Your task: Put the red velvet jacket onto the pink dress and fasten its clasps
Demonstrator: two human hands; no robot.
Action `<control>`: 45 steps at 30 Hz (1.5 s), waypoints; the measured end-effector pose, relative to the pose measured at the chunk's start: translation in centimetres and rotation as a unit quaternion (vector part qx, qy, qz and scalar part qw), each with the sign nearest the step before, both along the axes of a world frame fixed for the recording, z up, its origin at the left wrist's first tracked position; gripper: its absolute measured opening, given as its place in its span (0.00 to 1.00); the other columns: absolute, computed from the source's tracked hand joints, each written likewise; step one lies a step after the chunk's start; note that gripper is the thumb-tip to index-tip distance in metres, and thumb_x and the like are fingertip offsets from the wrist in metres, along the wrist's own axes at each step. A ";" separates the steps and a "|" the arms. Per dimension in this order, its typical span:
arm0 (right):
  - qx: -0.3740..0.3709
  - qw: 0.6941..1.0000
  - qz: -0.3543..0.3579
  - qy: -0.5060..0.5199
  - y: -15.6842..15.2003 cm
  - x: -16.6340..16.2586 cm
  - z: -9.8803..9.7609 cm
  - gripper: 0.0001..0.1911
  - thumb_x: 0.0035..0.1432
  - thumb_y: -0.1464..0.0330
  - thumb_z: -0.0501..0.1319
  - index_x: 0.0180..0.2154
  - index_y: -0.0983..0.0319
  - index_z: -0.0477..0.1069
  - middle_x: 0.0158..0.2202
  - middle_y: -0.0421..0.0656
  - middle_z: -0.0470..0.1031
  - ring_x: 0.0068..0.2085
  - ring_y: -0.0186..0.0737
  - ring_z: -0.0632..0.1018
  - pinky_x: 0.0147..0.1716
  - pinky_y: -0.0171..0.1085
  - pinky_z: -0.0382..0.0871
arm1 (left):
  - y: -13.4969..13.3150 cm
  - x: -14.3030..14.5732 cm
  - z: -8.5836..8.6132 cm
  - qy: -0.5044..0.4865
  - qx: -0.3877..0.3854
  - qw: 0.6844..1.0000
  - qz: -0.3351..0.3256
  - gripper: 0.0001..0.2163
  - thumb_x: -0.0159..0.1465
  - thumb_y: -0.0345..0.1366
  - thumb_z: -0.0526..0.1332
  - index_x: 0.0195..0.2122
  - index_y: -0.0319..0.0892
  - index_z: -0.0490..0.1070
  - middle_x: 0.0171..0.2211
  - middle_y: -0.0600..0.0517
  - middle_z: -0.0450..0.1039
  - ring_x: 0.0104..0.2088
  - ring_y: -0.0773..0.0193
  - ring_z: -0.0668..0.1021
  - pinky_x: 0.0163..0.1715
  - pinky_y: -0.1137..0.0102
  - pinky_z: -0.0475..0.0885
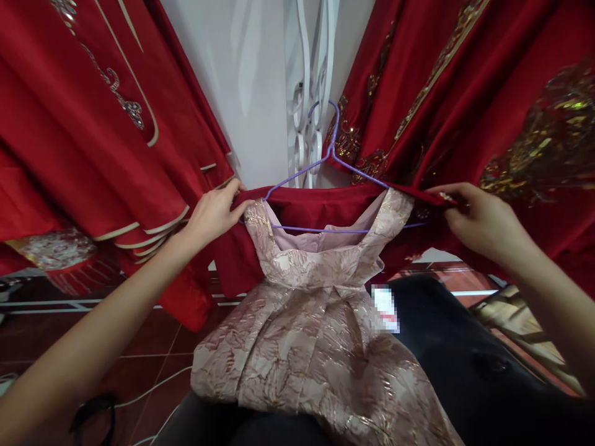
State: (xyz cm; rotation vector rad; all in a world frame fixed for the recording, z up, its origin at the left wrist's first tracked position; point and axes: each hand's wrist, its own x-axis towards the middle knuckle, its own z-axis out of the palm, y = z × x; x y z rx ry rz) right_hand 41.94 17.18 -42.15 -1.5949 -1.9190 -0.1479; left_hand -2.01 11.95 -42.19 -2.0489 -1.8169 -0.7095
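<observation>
The pale pink brocade dress [307,328] spreads from the middle toward six o'clock, its purple hanger [331,150] at twelve, with red cloth [320,199] stretched behind the neckline. From the dress's middle, at ten o'clock, the left hand [214,212] has fingers pinching that cloth beside a shoulder strap [259,223]; at two, the right hand [486,220] pinches its other end between thumb and fingers.

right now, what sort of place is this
Probably a clothes shop or costume room: decorated red clothes hang on both sides, and a patterned dress is on a purple hanger.
</observation>
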 end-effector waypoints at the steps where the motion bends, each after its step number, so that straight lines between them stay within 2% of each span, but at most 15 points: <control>1: -0.018 1.000 0.008 -0.008 0.2 0.5 -0.4 0.27 0.48 0.75 0.55 0.51 0.55 0.71 0.37 0.46 0.79 0.34 0.45 0.78 0.34 0.41 0.68 | -0.1 0.0 0.0 0.004 -0.003 1.000 -0.001 0.16 0.65 0.47 0.56 0.49 0.43 0.66 0.39 0.46 0.76 0.37 0.55 0.77 0.37 0.66 0.67; 4: -0.003 0.995 -0.002 -0.102 0.1 1.4 -0.7 0.31 0.45 0.76 0.56 0.53 0.55 0.68 0.45 0.48 0.78 0.42 0.51 0.78 0.33 0.42 0.68 | -0.2 0.2 0.0 0.013 -0.015 1.000 -0.004 0.15 0.66 0.46 0.55 0.48 0.44 0.67 0.38 0.46 0.76 0.37 0.54 0.78 0.38 0.65 0.68; 8: 0.092 0.978 -0.093 -0.162 -1.2 1.2 0.6 0.24 0.53 0.74 0.53 0.50 0.51 0.71 0.44 0.47 0.78 0.42 0.54 0.78 0.28 0.43 0.63 | -0.3 0.3 0.2 0.005 -0.010 1.000 -0.005 0.15 0.65 0.47 0.56 0.46 0.43 0.68 0.36 0.47 0.76 0.35 0.55 0.77 0.37 0.65 0.68; 12: 0.072 0.994 -0.055 -0.058 -0.8 1.0 0.5 0.16 0.51 0.75 0.54 0.40 0.56 0.72 0.37 0.49 0.78 0.36 0.49 0.78 0.33 0.43 0.65 | -0.3 0.3 0.0 -0.032 0.000 0.999 0.002 0.16 0.63 0.48 0.58 0.45 0.43 0.68 0.33 0.48 0.76 0.32 0.58 0.77 0.36 0.67 0.68; 15: 0.017 0.992 0.035 0.121 0.9 -0.2 -0.9 0.12 0.50 0.74 0.56 0.38 0.57 0.67 0.32 0.44 0.76 0.31 0.42 0.75 0.33 0.40 0.65 | 0.3 0.2 -0.2 -0.077 0.007 0.996 0.031 0.15 0.61 0.47 0.60 0.42 0.41 0.68 0.33 0.48 0.75 0.33 0.57 0.76 0.36 0.66 0.69; 17: -0.025 0.952 0.111 0.284 1.9 -2.0 -1.9 0.13 0.49 0.73 0.58 0.39 0.58 0.64 0.31 0.41 0.74 0.28 0.37 0.73 0.30 0.37 0.64 | 1.0 0.6 -0.1 -0.118 0.025 0.991 0.058 0.14 0.59 0.46 0.61 0.38 0.41 0.68 0.31 0.49 0.74 0.32 0.57 0.76 0.36 0.65 0.69; 20: -0.065 0.859 0.182 0.475 2.1 -6.3 -2.9 0.12 0.48 0.73 0.59 0.38 0.59 0.62 0.30 0.38 0.71 0.28 0.32 0.71 0.30 0.33 0.64 | 1.7 2.6 0.3 -0.197 0.054 0.977 0.056 0.11 0.57 0.43 0.62 0.33 0.41 0.66 0.26 0.51 0.72 0.29 0.59 0.75 0.33 0.66 0.69; 23: -0.090 0.816 0.315 0.476 0.4 -10.8 -3.8 0.10 0.47 0.74 0.60 0.34 0.59 0.62 0.35 0.39 0.71 0.36 0.31 0.74 0.37 0.32 0.66 | 1.5 5.8 0.3 -0.297 0.041 0.954 -0.022 0.11 0.57 0.42 0.63 0.30 0.42 0.63 0.23 0.54 0.69 0.26 0.63 0.73 0.30 0.68 0.69; 27: -0.178 0.777 0.446 0.408 -1.8 -13.6 -5.6 0.12 0.48 0.72 0.60 0.36 0.58 0.60 0.35 0.38 0.68 0.36 0.31 0.74 0.37 0.33 0.67 | 0.9 8.0 -1.6 -0.391 -0.028 0.912 -0.117 0.13 0.57 0.42 0.63 0.28 0.43 0.59 0.24 0.55 0.68 0.27 0.64 0.74 0.28 0.71 0.67; 31: -0.194 0.806 0.383 0.407 -0.6 -12.5 -7.4 0.14 0.46 0.69 0.61 0.36 0.58 0.60 0.32 0.38 0.68 0.33 0.33 0.73 0.32 0.33 0.68 | 1.2 6.2 -4.4 -0.367 -0.041 0.922 -0.115 0.12 0.56 0.41 0.64 0.31 0.42 0.62 0.30 0.52 0.72 0.32 0.62 0.76 0.33 0.69 0.68; 34: -0.138 0.844 0.307 0.417 0.8 -11.3 -7.6 0.19 0.46 0.64 0.64 0.39 0.58 0.60 0.32 0.39 0.69 0.33 0.35 0.73 0.31 0.35 0.69 | 1.3 5.3 -6.0 -0.298 -0.031 0.949 -0.101 0.10 0.58 0.41 0.63 0.36 0.43 0.64 0.30 0.53 0.72 0.30 0.64 0.74 0.33 0.69 0.68; 37: -0.087 0.889 0.268 0.360 1.1 -10.8 -6.9 0.24 0.44 0.60 0.67 0.42 0.58 0.61 0.33 0.40 0.71 0.33 0.38 0.74 0.31 0.37 0.70 | 1.2 6.2 -6.9 -0.299 0.007 0.948 -0.110 0.11 0.60 0.42 0.62 0.39 0.44 0.64 0.31 0.54 0.71 0.30 0.66 0.74 0.33 0.71 0.68; 39: -0.064 0.919 0.257 0.293 0.9 -11.0 -6.2 0.26 0.41 0.61 0.69 0.42 0.59 0.62 0.33 0.41 0.73 0.33 0.39 0.75 0.32 0.38 0.70 | 1.2 7.3 -6.9 -0.325 0.038 0.937 -0.120 0.12 0.60 0.42 0.62 0.40 0.44 0.63 0.32 0.54 0.71 0.31 0.66 0.74 0.33 0.71 0.69; 41: -0.055 0.933 0.257 0.245 0.6 -11.5 -5.4 0.22 0.42 0.65 0.68 0.40 0.59 0.64 0.33 0.41 0.74 0.33 0.39 0.76 0.33 0.39 0.71 | 1.4 8.5 -6.2 -0.340 0.064 0.931 -0.118 0.12 0.60 0.41 0.62 0.40 0.43 0.62 0.31 0.54 0.71 0.30 0.67 0.74 0.33 0.72 0.68; 45: -0.066 0.915 0.311 0.250 -0.4 -13.6 -4.2 0.09 0.48 0.70 0.60 0.35 0.60 0.65 0.33 0.40 0.75 0.35 0.37 0.76 0.35 0.37 0.71 | 1.7 11.2 -4.1 -0.324 0.076 0.932 -0.142 0.09 0.61 0.38 0.61 0.39 0.43 0.63 0.29 0.56 0.71 0.28 0.69 0.73 0.30 0.74 0.67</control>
